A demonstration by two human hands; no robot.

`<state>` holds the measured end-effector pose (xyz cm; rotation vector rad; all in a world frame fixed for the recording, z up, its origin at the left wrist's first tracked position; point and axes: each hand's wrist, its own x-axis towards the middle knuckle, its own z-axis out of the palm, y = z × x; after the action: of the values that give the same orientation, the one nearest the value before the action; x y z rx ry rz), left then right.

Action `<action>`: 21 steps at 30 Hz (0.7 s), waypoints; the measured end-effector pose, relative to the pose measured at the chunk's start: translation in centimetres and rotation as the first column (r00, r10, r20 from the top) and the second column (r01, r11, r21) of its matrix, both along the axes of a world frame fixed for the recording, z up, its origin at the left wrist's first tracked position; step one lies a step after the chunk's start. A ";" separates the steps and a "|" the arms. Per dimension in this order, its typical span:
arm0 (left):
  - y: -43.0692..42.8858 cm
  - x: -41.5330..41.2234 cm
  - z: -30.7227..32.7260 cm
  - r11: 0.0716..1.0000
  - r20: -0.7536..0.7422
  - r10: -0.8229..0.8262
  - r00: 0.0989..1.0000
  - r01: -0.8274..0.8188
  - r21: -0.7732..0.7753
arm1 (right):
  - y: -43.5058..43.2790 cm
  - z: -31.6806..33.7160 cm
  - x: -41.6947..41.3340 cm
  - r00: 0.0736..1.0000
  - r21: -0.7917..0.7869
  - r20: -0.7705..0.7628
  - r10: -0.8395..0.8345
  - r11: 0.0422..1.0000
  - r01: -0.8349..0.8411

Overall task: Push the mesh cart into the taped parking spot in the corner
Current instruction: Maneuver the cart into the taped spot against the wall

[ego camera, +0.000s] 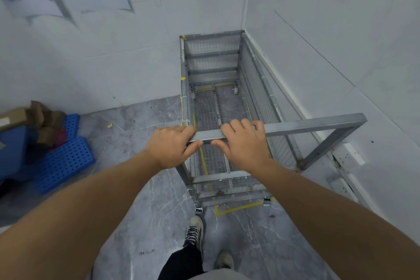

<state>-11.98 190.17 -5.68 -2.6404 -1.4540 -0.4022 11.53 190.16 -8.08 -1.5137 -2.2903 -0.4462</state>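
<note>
— Up against the white corner walls, our long grey steel mesh cart looks nearly parked: its far end sits close to the back wall and its right side runs just beside the right-hand wall.

— And our hold? Our left hand and right hand are both wrapped around the grey square-tube handle bar, fingers over the top, thumbs pressed underneath, almost touching each other.

— Yellow floor tape shows beneath the mesh floor and at the near corner. We judge the cart slightly left of that line.

— So a hard shove could knock the frame into the wall, or scrape the white wall socket on the right.

— Both hands sit at the bar's left end, too; pushing there may swing the near castors sideways off the tape. Our sneaker is near one wheel as well.
</note>
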 end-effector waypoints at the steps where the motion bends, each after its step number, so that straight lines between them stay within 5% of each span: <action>1: 0.0 -0.1 -0.1 1.000 0.004 -0.007 1.000 0.007 -0.005 | 0.0 0.0 0.0 1.000 -0.007 -0.004 -0.003 1.000 0.003; 15: 1.0 -1.7 0.2 0.954 0.174 -0.274 0.946 0.290 -0.072 | -0.3 0.0 0.0 0.988 -0.026 -0.157 -0.006 1.000 0.002; 21: 2.1 -3.3 0.4 0.892 0.288 -0.369 0.884 0.424 -0.156 | -1.7 -0.2 -0.6 0.963 -0.055 -0.213 -0.168 0.986 0.160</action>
<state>-15.26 192.25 -5.24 -3.1739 -1.0412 -0.6725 10.93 188.50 -8.26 -1.6885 -2.0268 -0.2666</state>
